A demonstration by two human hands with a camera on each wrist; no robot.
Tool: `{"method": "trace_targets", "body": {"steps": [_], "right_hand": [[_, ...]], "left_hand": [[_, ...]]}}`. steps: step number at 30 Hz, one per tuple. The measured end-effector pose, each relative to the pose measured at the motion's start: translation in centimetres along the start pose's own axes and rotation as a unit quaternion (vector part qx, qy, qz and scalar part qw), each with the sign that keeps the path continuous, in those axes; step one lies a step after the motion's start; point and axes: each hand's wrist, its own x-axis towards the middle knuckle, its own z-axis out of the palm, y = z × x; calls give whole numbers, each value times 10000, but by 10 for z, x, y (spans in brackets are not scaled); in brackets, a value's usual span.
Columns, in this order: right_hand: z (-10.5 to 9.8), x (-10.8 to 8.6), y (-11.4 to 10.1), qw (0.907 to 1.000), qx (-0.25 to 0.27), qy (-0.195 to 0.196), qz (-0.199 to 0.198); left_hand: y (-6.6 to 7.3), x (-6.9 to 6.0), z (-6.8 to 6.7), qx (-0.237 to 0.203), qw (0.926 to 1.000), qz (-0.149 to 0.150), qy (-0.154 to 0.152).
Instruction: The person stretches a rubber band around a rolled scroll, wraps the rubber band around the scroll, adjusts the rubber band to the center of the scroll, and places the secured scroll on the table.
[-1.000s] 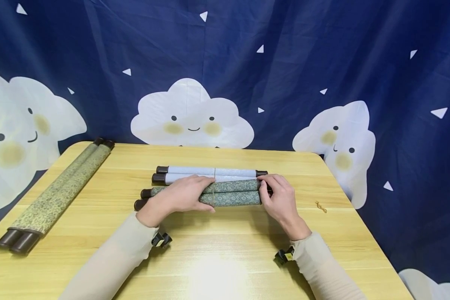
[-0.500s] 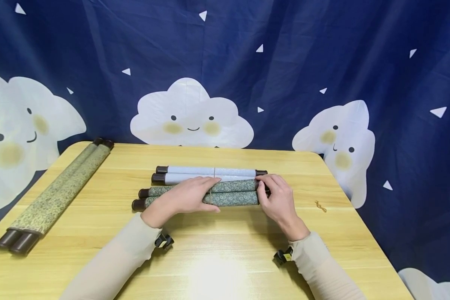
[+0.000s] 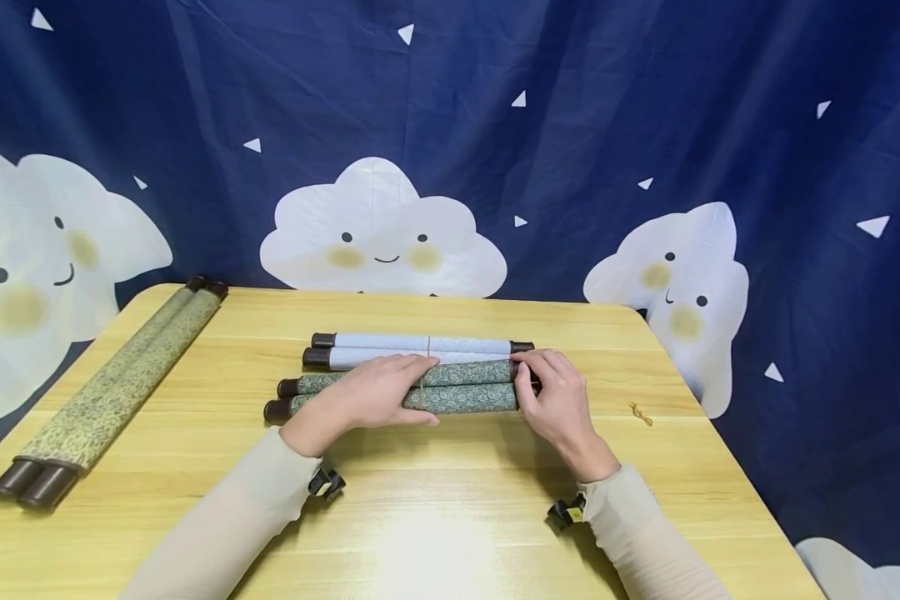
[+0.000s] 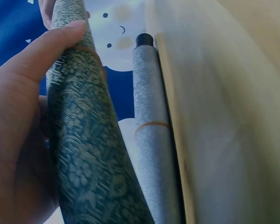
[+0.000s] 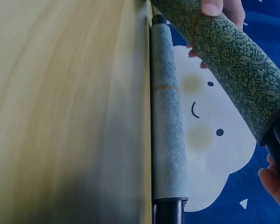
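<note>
A dark green patterned scroll (image 3: 461, 398) with two rollers and dark brown end knobs is held just above the table. My left hand (image 3: 363, 392) grips it near the middle, the thumb along its near side in the left wrist view. A thin band (image 5: 194, 28) circles the scroll beside that thumb. My right hand (image 3: 558, 392) holds the dark knobs at the right end, which its fingers partly hide. Close behind, a pale blue scroll (image 3: 465, 345) lies on the table with a similar band (image 4: 152, 124) around it.
A longer yellow-green scroll (image 3: 131, 375) lies slantwise along the left side of the wooden table (image 3: 450, 483). On the right lies a small loose yellowish band or cord (image 3: 641, 414). A dark blue curtain (image 3: 570, 142) with clouds hangs behind the table.
My left hand has slid slightly right along the green scroll, uncovering more of its left end. The scroll and my right hand have shifted a little left. The last half second shows almost no movement.
</note>
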Motion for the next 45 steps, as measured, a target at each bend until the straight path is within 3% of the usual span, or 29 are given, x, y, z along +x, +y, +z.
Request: {"method": "trace_targets", "body": {"steps": [10, 17, 22, 32, 45], "right_hand": [[1, 1, 3, 10000, 19, -42, 60], [-1, 2, 4, 9999, 1, 75, 96], [-3, 2, 4, 9999, -10, 71, 105], [-3, 2, 4, 9999, 1, 87, 69], [-4, 2, 7, 9999, -20, 38, 100]], "left_hand": [[-7, -11, 11, 231, 9991, -52, 340], [-15, -18, 8, 304, 9992, -196, 143], [-12, -18, 3, 207, 9993, -316, -10], [-1, -7, -3, 35, 9999, -50, -92], [-4, -9, -3, -205, 9997, -140, -75]]}}
